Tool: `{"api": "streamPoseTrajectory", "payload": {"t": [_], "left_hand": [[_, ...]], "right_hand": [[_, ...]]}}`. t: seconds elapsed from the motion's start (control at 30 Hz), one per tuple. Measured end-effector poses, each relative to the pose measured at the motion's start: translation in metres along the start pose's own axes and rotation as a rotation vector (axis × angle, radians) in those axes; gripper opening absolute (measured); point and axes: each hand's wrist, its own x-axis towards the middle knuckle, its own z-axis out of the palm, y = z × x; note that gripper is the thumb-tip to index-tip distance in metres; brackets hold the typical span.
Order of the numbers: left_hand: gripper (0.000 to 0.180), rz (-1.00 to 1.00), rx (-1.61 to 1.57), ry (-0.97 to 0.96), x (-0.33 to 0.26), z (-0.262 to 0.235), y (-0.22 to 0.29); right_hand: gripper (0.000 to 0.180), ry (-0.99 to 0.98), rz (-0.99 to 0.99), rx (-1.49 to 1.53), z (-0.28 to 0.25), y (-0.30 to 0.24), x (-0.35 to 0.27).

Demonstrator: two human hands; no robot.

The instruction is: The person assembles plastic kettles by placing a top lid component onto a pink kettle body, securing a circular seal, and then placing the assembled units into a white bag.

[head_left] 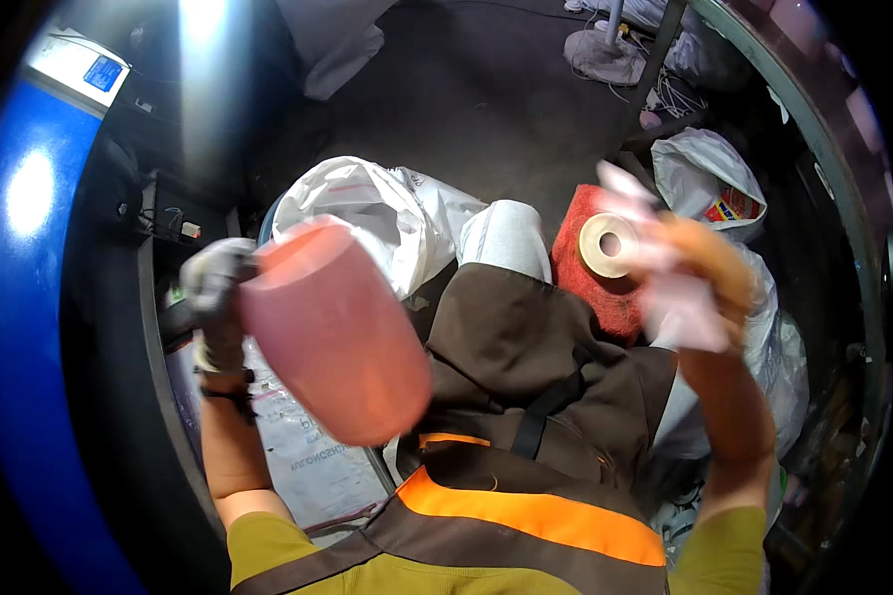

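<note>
My left hand (216,288), in a grey-white glove, is closed on the side of a pink translucent plastic container (337,337) near its rim. The container is tilted, with its mouth toward the upper left; its contents cannot be made out. On the right, my right hand (680,268) is smeared by motion. Its pale fingers look spread apart, and an orange patch shows over the hand. Beside those fingers lies a red, fuzzy roll of what looks like yarn (590,288) with a beige core (605,245). Whether the fingers touch the roll is unclear.
A white sack (432,223) stands open beyond the container. More white bags (709,178) are at the right, beside a metal frame (824,119). A blue machine panel (25,327) runs along the left. Under my left arm lies a printed plastic package (318,471).
</note>
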Motion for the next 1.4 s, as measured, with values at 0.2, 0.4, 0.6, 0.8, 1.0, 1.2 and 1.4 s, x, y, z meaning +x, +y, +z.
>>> {"api": "streamPoseTrajectory", "payload": {"t": [0.2, 0.4, 0.6, 0.8, 1.0, 1.2, 1.4], "left_hand": [[0.023, -0.13, -0.182, -0.617, 0.006, 0.132, 0.042], [0.014, -0.753, -0.33, -1.001, -0.022, 0.233, 0.01], [0.017, -0.731, -0.336, -1.302, -0.011, 0.329, 0.005], [0.021, -0.782, -0.209, -1.49, -0.016, 0.379, 0.026], [0.017, -0.737, -0.145, -1.336, -0.016, 0.357, 0.011], [0.016, -0.795, -0.238, -1.32, -0.018, 0.353, 0.0], [0.016, -0.817, -0.335, -1.318, -0.018, 0.341, 0.004]], "right_hand": [[0.041, 0.422, 0.215, 0.225, -0.007, 0.048, 0.021], [0.035, 0.519, 0.728, 0.193, -0.112, 0.074, -0.167], [0.034, 0.351, 1.543, 0.279, -0.122, 0.012, -0.425], [0.041, -0.078, 2.107, -0.321, 0.011, 0.039, -0.584], [0.027, -0.121, 2.054, -0.464, 0.12, 0.083, -0.589], [0.028, -0.019, 1.692, -0.92, 0.139, 0.098, -0.619], [0.017, 0.705, 1.485, -0.563, 0.012, 0.047, -0.559]]}}
